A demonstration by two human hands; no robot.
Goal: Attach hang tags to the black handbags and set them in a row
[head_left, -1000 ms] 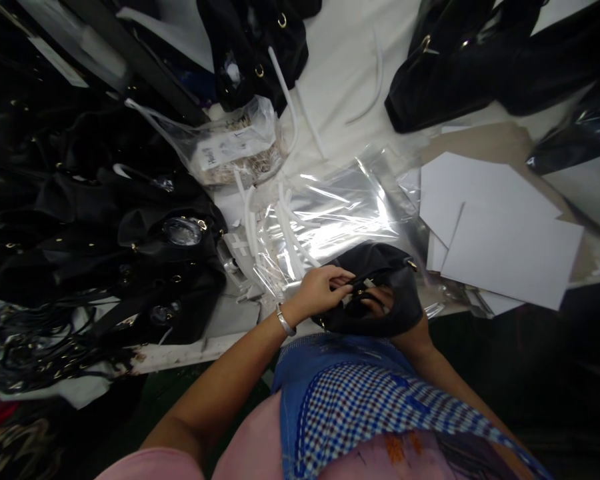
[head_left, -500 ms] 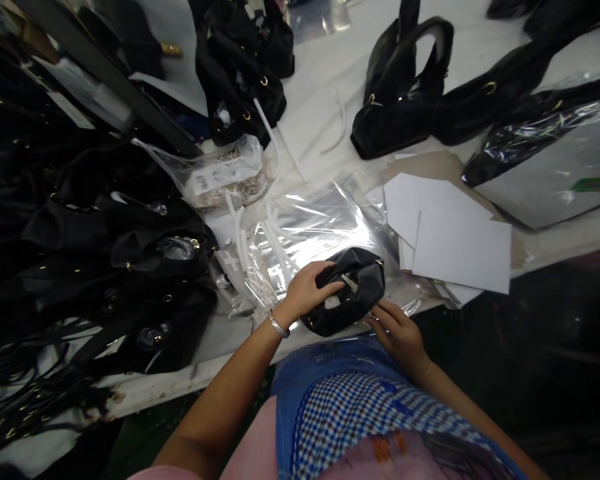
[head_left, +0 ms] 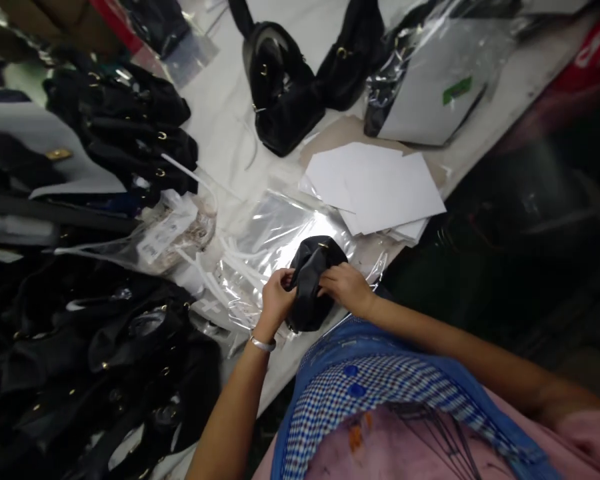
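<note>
A small black bag point(head_left: 311, 283) with gold-coloured fittings is between my hands at the table's front edge, over a sheet of clear plastic. My left hand point(head_left: 279, 299) grips its left side, thumb in front and fingers partly hidden behind the fabric. On the other side, my right hand point(head_left: 347, 288) is closed on the bag's upper right part, fingertips pressed into the dark fabric. Beneath and behind the bag lie shiny clear plastic bags point(head_left: 280, 223). White tube-like strips point(head_left: 207, 277) lie just left of them.
White sheets point(head_left: 375, 187) are stacked on brown card at the right. Larger black handbags point(head_left: 285, 100) stand farther back. Many black bags point(head_left: 95, 340) are heaped along the left. A clear bag of small brownish pieces point(head_left: 175, 230) lies near that heap. A plastic-wrapped item point(head_left: 430, 87) rests back right.
My right hand has come up from the bag's lower edge onto its right side. The bag is now more upright, its opening no longer facing me. The head view has turned.
</note>
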